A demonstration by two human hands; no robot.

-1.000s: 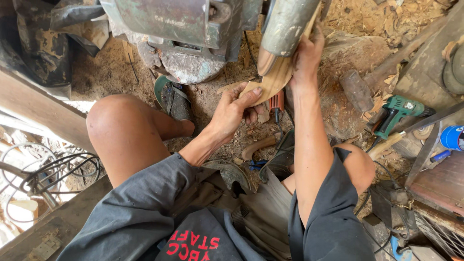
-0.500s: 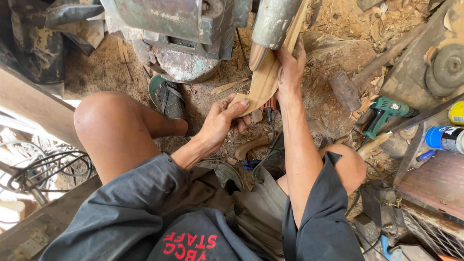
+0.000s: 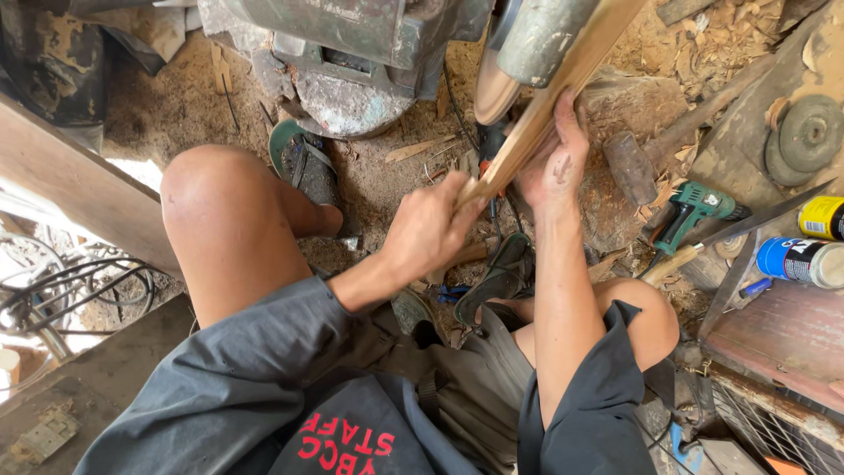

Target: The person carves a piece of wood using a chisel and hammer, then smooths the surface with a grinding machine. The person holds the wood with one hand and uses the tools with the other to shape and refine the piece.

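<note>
Here, from the head camera, a long wooden stick [image 3: 552,105] slants from lower left to upper right, its long axis running up and away from the person toward a grey metal wheel [image 3: 538,44] at the top of the frame. The left hand [image 3: 428,236] has its fingers closed around the stick's near, lower end, just below the middle of the picture. The right hand [image 3: 552,167] sits farther up the same stick, just beside the left and nearer the wheel; its fingers curl round the wood from the right side, gripping it. So the stick lies between both hands, with most of its length reaching past the right hand's fingers toward the wheel; whether wood and wheel actually touch I cannot tell.

Around them, the dirt floor [image 3: 176,105] is strewn with wood chips. A green sandal [image 3: 303,163] lies by the left knee, a green power drill [image 3: 690,211] rests to the right, and a blue spray can [image 3: 802,261] lies on a rusty shelf well apart from the hands.
</note>
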